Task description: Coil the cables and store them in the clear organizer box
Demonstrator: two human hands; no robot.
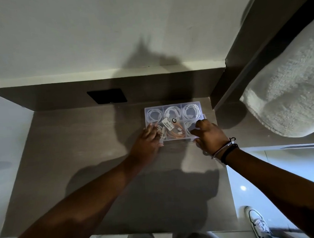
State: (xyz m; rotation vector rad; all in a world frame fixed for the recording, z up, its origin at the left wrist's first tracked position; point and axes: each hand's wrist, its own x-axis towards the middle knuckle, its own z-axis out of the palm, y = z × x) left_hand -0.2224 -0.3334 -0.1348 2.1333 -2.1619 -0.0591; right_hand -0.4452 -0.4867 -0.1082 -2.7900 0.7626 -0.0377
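The clear organizer box sits on the grey surface, white cables coiled in its compartments, an orange cable front-middle. The left hand lies flat, fingers spread over the box's front-left corner; the right hand curls its fingers over the front-right corner.

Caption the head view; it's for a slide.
Both hands rest on a clear organizer box of coiled cables on a desk.
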